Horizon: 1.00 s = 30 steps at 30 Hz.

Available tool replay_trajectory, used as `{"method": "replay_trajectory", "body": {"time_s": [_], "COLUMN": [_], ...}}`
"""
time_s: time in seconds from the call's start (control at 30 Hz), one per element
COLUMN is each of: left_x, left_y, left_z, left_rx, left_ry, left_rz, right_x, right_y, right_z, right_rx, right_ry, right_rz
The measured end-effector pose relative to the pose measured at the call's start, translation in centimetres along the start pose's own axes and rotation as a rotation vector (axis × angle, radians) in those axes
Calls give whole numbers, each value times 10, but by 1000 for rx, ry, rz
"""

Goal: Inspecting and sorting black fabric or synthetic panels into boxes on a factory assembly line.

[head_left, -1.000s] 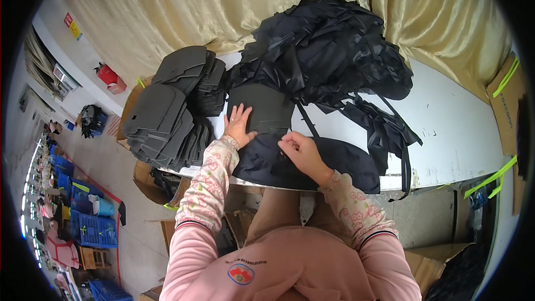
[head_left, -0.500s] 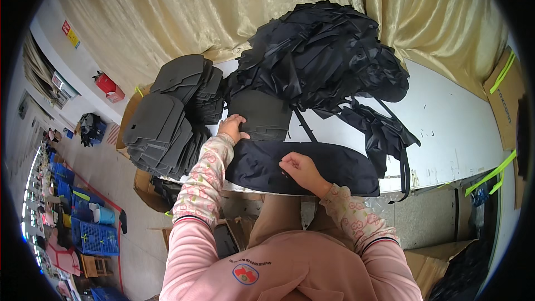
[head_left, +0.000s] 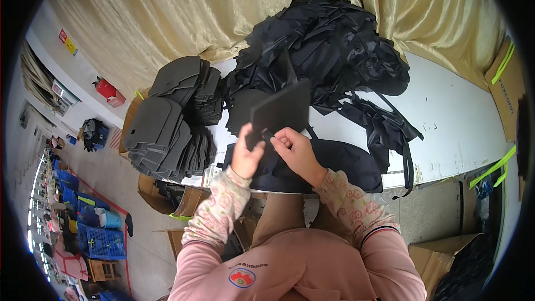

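Foam panel (head_left: 282,110), dark grey and slightly blurred, is held tilted above the near part of the bench (head_left: 446,114), in front of the person. Its lower left edge is gripped between the thumb and fingers of the left hand (head_left: 247,155); the fingertips of the right hand (head_left: 295,147) are pressed together by the lower edge, but whether anything is pinched there cannot be told. The panel could be bent or dropped if it were supported on one side only, and the black cloth (head_left: 345,161) lying beneath could be rucked if brushed by the wrists. To the left, similar panels are piled in uneven stacks (head_left: 159,125), which could slide if knocked. Behind, a large heap of black fabric (head_left: 329,50) is piled on the white bench top, backed by a gold curtain (head_left: 156,11). Blue crates (head_left: 103,241) are seen on the floor at the left.
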<state>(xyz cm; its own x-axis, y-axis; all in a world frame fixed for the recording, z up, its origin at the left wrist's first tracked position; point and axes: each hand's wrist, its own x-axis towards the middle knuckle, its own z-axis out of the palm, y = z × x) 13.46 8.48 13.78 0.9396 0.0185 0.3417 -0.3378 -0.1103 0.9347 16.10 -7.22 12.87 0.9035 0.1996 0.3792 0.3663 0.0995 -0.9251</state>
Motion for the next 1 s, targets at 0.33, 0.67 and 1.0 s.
{"method": "replay_trajectory", "body": {"time_s": [0.33, 0.67, 1.0], "left_x": [-22, -7, -32], "left_y": [5, 41, 27], "left_z": [21, -1, -20], "left_rx": [78, 827, -322], "left_ry": [-129, -223, 280], "left_rz": [191, 584, 197], "right_x": [-14, -11, -69], "right_y": [-25, -65, 12], "right_z": [-20, -121, -164], "right_rx": [-241, 212, 36], "right_ry": [-51, -754, -109], "right_rz": [3, 339, 661]}}
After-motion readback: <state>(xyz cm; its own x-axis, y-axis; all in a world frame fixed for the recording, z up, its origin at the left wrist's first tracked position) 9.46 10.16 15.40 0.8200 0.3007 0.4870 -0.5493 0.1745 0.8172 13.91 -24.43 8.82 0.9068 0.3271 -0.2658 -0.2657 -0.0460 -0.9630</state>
